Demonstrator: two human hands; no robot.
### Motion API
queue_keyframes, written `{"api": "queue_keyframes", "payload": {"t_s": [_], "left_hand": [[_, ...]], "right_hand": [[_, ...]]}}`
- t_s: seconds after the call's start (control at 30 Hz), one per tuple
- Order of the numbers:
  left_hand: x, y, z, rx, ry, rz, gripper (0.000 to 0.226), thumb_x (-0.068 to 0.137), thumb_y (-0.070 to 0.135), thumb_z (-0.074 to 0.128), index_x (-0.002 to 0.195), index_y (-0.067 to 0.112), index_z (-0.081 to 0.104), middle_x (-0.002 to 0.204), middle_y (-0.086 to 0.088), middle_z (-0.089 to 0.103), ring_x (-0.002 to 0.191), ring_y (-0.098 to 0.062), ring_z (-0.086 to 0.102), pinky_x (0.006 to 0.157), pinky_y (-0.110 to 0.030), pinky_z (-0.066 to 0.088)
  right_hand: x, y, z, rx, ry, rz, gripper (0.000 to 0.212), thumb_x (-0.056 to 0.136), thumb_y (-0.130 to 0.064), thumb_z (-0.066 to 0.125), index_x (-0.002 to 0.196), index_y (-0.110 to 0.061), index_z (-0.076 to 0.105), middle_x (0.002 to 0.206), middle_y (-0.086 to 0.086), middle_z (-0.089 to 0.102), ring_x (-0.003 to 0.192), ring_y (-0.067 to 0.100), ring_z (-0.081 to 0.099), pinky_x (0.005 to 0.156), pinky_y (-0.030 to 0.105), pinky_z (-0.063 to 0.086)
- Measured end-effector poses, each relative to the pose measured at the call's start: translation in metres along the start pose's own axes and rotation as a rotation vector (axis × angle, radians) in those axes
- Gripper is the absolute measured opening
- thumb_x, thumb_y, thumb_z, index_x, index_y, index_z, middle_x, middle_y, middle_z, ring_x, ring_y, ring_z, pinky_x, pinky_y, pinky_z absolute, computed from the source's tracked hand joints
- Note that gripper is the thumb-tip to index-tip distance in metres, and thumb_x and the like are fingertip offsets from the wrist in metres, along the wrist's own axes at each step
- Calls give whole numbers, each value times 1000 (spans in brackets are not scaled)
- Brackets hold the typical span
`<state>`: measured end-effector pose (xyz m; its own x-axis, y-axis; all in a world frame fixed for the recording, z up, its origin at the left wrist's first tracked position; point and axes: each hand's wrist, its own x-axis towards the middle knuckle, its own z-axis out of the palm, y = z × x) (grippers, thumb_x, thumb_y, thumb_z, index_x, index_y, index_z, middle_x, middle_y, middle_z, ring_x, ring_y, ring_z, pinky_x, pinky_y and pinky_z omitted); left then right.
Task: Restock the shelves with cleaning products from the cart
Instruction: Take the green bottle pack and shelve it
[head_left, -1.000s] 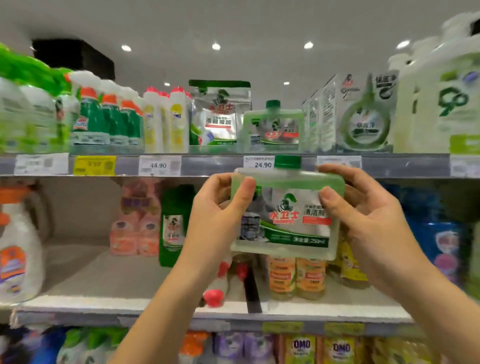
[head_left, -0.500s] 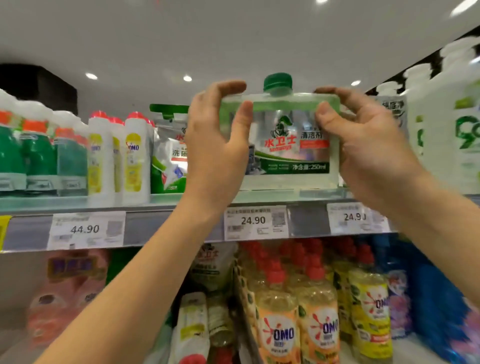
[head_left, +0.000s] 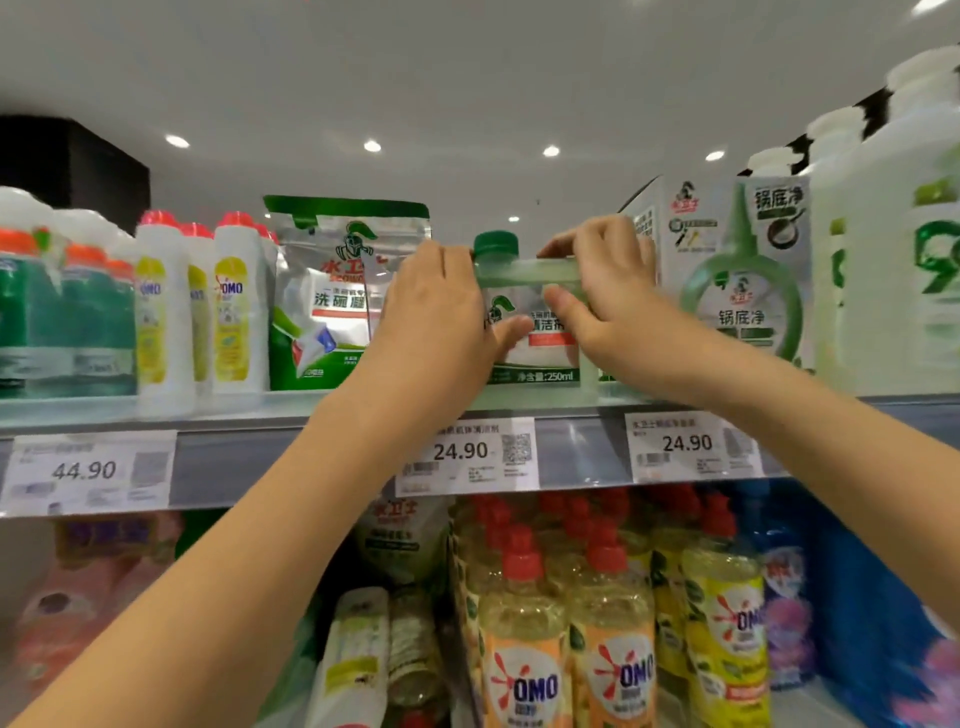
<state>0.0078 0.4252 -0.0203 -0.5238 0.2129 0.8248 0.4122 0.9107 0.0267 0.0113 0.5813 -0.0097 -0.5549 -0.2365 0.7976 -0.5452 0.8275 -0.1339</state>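
Flat cleaner bottle is at the top shelf, in the slot between the silver-green refill pouch and the printed carton, just above a 24.90 price tag. Its base looks to be on the shelf board, but I can't tell if it is fully seated. Both grips are on it: left hand wraps the left edge with thumb across the label, right hand pinches the top right shoulder with thumb on the front. So this item is nearly placed, with only the letting go left. The cart is not in view, so remaining stock can't be judged. Bottle is translucent pale-green plastic, thin and rectangular, rigid-looking, with a green screw cap and a glossy label. Pouch is crinkly foil and looks soft; carton is stiff card. Left of the pouch stand white OMO bottles with red caps. The lower shelf holds yellow OMO bottles in clear plastic.
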Motion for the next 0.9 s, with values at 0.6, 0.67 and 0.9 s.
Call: {"api": "queue_keyframes", "payload": {"t_s": [0.6, 0.67, 0.9], "left_hand": [[12, 11, -10, 337, -217, -31, 83, 82, 49, 67, 134, -5, 31, 136, -22, 34, 130, -37, 31, 115, -48, 18], [11, 9, -10, 378, -180, -30, 78, 85, 42, 67, 135, -4, 29, 138, -22, 37, 136, -38, 28, 118, -52, 1], [0, 10, -11, 283, -128, -60, 91, 87, 45, 61, 146, -4, 12, 156, -28, 4, 147, -36, 0, 118, -44, -4]], "right_hand": [[7, 12, 0, 189, -407, 22, 62, 95, -38, 55, 135, -41, 9, 134, -11, 20, 122, 9, 33, 99, 25, 25], [5, 13, 1, 297, -427, 23, 60, 96, -34, 55, 135, -45, 10, 136, -10, 23, 123, 8, 34, 100, 27, 27], [-2, 7, 6, 185, -189, -31, 72, 92, -32, 61, 148, -25, 18, 150, 0, 17, 135, 15, 26, 107, 27, 22]]}}
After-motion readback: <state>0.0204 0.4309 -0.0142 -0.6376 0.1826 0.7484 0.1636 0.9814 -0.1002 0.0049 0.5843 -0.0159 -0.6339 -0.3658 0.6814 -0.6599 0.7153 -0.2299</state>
